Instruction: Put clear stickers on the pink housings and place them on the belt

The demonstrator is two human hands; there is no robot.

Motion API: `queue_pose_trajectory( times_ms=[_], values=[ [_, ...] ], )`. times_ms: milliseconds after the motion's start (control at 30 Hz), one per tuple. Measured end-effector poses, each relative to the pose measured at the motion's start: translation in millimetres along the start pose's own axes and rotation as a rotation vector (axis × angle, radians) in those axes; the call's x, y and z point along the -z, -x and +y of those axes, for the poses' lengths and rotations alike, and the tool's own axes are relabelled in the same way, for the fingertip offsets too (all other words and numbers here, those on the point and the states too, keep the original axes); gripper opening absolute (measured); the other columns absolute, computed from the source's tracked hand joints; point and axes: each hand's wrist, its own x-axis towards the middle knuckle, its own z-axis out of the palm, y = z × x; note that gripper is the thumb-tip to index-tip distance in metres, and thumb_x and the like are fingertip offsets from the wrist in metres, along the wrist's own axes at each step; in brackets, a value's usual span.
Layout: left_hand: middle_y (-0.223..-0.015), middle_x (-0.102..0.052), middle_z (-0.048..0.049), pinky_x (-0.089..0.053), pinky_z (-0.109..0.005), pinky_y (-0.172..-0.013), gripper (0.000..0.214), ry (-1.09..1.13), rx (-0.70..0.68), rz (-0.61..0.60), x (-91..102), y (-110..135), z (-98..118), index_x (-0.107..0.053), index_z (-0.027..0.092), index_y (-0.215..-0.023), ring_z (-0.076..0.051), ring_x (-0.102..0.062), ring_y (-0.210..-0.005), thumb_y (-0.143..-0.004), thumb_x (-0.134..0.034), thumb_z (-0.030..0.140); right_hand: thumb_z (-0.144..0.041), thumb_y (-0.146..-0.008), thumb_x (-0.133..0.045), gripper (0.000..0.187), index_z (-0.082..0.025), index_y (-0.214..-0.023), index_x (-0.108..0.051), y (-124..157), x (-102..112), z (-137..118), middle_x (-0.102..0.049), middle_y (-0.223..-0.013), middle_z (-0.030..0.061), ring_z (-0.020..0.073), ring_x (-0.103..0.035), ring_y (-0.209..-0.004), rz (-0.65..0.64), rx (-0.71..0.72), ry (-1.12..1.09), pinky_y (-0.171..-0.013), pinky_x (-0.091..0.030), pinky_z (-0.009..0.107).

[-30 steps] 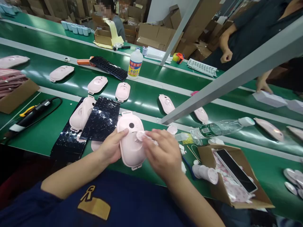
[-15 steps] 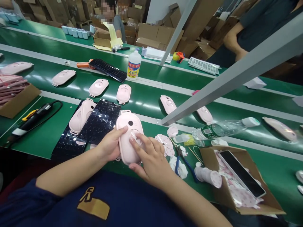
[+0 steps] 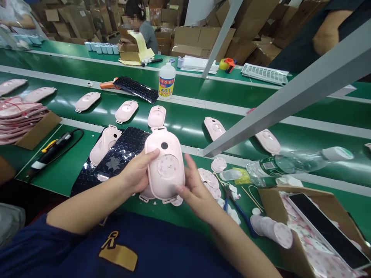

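A pale pink plastic casing (image 3: 166, 186) with rounded ends, a small black circle and a round patterned disc (image 3: 168, 166) in its recess is upright before me. My left hand (image 3: 139, 172) grips its left edge, thumb across the front. At the right edge is my right hand (image 3: 199, 189), fingers spread and somewhat blurred, thumb tip against the casing's lower right. Another pink casing (image 3: 147, 193), partly hidden, lies underneath. Round patterned stickers (image 3: 208, 179) lie to the right, near blue-handled pliers (image 3: 242, 212). A black sheet with round cut-outs (image 3: 127, 148) lies to the left.
Several pink casings (image 3: 126, 111) line the green belt. A slanting grey post (image 3: 261, 112) crosses the right side. A glue bottle (image 3: 166, 83), a clear plastic bottle (image 3: 298, 164), a cardboard box (image 3: 271, 197) with a phone (image 3: 327, 229), and a black electric tool (image 3: 52, 152) stand or lie around.
My right hand has moved off the disc to the casing's right edge, leaving the disc visible in the recess. The casing now faces me more squarely. The view has shifted a little.
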Motion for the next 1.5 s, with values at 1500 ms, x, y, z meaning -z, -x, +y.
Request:
queue_pose_trajectory(
  times_ms=[1500],
  values=[
    [-0.114, -0.068, -0.0076, -0.057, -0.034, -0.094, 0.055, -0.638, -0.682, 0.214, 95.0, 22.0, 54.5, -0.056, 0.022, -0.123, -0.025, -0.066, -0.108, -0.076, -0.08, 0.038, -0.021, -0.092, -0.056, 0.056, -0.039, -0.142, -0.039, -96.6, -38.8, -17.2, -0.046, -0.142, 0.0063, 0.0254, -0.052, -0.126, 0.121, 0.453, 0.19, -0.097, -0.051, 0.046]
  ],
)
